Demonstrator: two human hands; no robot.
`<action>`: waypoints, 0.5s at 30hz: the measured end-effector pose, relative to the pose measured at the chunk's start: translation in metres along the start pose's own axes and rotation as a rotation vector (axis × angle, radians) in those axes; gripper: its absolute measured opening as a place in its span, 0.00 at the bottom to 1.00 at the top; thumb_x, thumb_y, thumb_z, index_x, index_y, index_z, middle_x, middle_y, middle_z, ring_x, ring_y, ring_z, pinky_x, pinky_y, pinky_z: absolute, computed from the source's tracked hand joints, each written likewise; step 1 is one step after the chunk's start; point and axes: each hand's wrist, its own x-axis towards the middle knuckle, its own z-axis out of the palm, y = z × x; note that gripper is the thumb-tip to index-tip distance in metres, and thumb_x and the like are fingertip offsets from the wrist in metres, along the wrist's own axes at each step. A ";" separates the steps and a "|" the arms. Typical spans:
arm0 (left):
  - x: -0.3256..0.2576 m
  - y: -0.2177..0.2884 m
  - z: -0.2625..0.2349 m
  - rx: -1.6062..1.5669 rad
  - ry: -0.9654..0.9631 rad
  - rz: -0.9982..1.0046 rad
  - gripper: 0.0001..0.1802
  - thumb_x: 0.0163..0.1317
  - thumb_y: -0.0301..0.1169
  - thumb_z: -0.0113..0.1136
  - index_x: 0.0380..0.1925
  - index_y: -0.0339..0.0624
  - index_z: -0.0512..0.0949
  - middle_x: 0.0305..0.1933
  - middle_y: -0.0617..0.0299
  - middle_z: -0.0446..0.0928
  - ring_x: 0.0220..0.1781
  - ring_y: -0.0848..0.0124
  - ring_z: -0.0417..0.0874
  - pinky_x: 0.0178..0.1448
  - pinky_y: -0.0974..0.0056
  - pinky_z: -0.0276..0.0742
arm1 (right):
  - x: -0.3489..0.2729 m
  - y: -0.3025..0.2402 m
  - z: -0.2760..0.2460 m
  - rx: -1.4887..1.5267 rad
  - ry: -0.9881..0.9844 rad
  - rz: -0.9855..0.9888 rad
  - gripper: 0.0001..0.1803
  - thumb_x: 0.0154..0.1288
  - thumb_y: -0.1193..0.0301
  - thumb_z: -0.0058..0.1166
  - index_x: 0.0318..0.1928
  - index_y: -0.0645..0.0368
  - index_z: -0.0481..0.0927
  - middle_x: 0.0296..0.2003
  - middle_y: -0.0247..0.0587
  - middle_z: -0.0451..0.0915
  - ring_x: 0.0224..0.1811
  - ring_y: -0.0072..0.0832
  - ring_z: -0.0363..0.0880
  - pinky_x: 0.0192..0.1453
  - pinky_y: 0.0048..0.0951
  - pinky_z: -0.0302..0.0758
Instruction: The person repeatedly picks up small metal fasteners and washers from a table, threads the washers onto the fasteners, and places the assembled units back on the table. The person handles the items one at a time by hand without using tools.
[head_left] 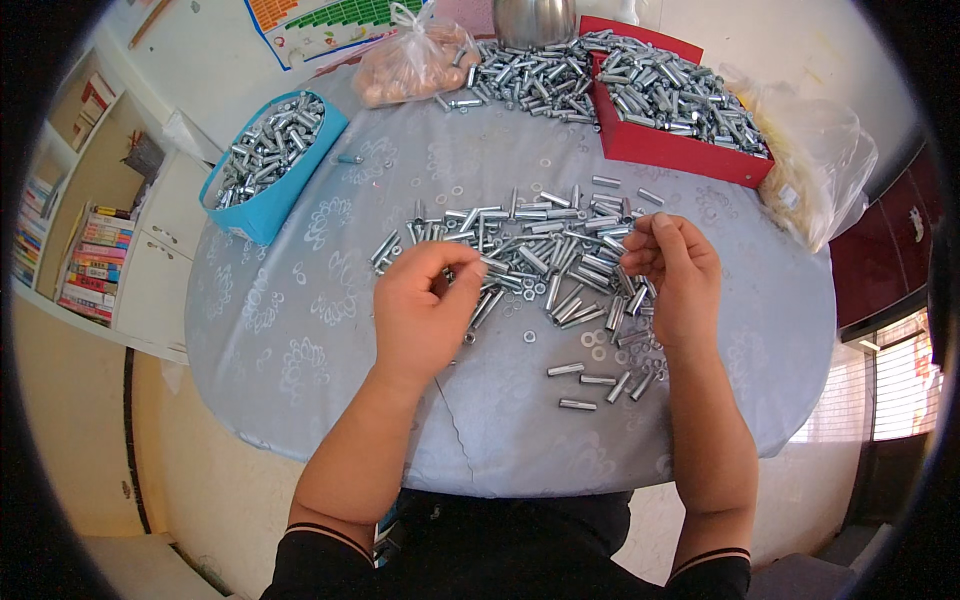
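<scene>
My left hand (425,305) is closed over the left side of a loose pile of metal sleeves (535,258), thumb and fingers pinched together. A sleeve shows by its fingertips, but I cannot tell whether it is gripped or lies behind them. At the pile's right side my right hand (680,275) is closed too, its fingers curled toward the thumb; whatever they hold is hidden. Thin bolts lie among the sleeves. Hex nuts (529,337) and flat washers (590,340) are scattered at the pile's near edge. Several sleeves (597,380) lie apart, nearer to me.
A blue box (285,195) at the left and a red box (680,155) at the back right hold assembled anchor bolts. More anchor bolts (535,80) are heaped between them, beside a bag of eggs (410,70) and a metal pot (535,20). A clear plastic bag (815,160) stands far right.
</scene>
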 end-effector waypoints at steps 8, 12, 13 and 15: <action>-0.007 0.002 0.000 0.698 -0.275 0.260 0.07 0.51 0.33 0.66 0.29 0.44 0.82 0.31 0.58 0.77 0.34 0.58 0.80 0.37 0.57 0.75 | 0.002 0.001 0.001 -0.011 0.007 0.001 0.14 0.72 0.65 0.49 0.38 0.64 0.80 0.29 0.38 0.82 0.26 0.21 0.78 0.32 0.22 0.74; -0.007 0.007 0.000 0.739 -0.316 0.265 0.08 0.52 0.34 0.65 0.30 0.44 0.81 0.33 0.58 0.76 0.38 0.57 0.79 0.41 0.55 0.76 | 0.000 -0.001 0.002 -0.033 0.000 0.020 0.14 0.71 0.65 0.50 0.38 0.64 0.80 0.29 0.38 0.82 0.26 0.20 0.77 0.32 0.21 0.73; -0.007 0.007 0.002 0.700 -0.345 0.284 0.08 0.52 0.33 0.65 0.30 0.43 0.81 0.33 0.58 0.76 0.38 0.57 0.79 0.41 0.55 0.75 | 0.000 0.000 0.002 -0.035 -0.013 0.027 0.13 0.71 0.65 0.50 0.38 0.64 0.81 0.29 0.37 0.82 0.26 0.19 0.77 0.31 0.21 0.73; -0.009 0.003 0.008 0.619 -0.402 0.320 0.08 0.52 0.33 0.64 0.29 0.43 0.80 0.34 0.58 0.75 0.39 0.57 0.79 0.41 0.55 0.75 | 0.000 0.001 0.002 -0.084 -0.050 0.042 0.13 0.70 0.65 0.51 0.38 0.63 0.81 0.28 0.36 0.82 0.24 0.18 0.76 0.30 0.20 0.71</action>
